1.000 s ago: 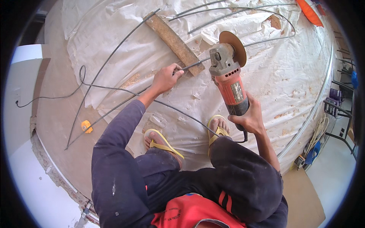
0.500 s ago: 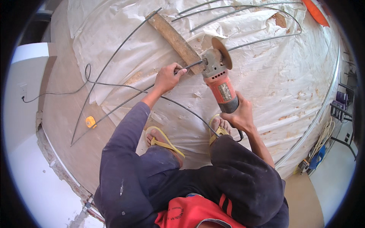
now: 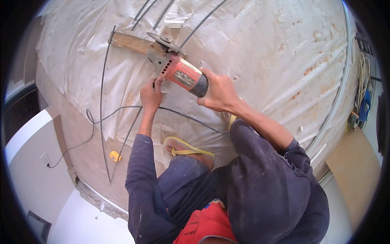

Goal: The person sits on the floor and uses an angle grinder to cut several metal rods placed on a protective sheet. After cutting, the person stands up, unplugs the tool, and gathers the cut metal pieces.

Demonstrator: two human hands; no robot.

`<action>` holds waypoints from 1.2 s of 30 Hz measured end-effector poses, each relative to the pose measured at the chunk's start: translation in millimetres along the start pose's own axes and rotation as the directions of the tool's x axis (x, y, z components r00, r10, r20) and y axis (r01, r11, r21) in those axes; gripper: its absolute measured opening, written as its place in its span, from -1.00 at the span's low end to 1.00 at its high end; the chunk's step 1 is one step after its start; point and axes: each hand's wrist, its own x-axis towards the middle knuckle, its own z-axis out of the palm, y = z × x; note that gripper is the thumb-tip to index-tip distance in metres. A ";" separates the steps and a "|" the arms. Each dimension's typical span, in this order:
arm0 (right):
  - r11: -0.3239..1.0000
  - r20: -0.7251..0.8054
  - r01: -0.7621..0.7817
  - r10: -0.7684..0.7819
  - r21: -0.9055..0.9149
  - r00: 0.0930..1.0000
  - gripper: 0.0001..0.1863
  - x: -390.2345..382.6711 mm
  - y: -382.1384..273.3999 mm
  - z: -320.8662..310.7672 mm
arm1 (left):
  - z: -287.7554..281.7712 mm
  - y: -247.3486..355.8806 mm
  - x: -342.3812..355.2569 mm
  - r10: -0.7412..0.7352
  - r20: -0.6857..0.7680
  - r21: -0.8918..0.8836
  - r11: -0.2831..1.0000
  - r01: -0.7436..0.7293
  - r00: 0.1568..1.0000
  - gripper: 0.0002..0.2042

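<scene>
My right hand (image 3: pixel 221 91) is wrapped round the rear body of a red and grey angle grinder (image 3: pixel 185 75). Its thin disc (image 3: pixel 164 42) sits over the near end of a wooden block (image 3: pixel 132 42); whether the disc touches anything cannot be made out. Just below the grinder's head, my left hand (image 3: pixel 150 95) is closed on a thin steel rod (image 3: pixel 130 131). The rod is bent sharply near the yellow tape measure (image 3: pixel 115 156), and its other leg runs up to the block's far end. The grinder hides the rod beyond my fingers.
Crumpled plastic sheeting (image 3: pixel 260 53) covers much of the floor. More steel rods (image 3: pixel 203 22) lie beyond the block. A dark power cord (image 3: pixel 191 119) crosses between my feet and the grinder to a wall outlet (image 3: pixel 45 159). Coiled cable (image 3: pixel 363 77) lies at the right.
The grinder has swung left, its disc moving from beyond the block's end to over it. My left hand stays closed on the rod, now close under the grinder. The view has turned.
</scene>
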 end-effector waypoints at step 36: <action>0.995 0.082 -0.095 0.094 0.014 0.992 -0.29 -0.9 7.0 -1.3 | 2.1 -5.8 7.3 -0.070 0.129 -0.077 0.994 0.080 0.989 -0.49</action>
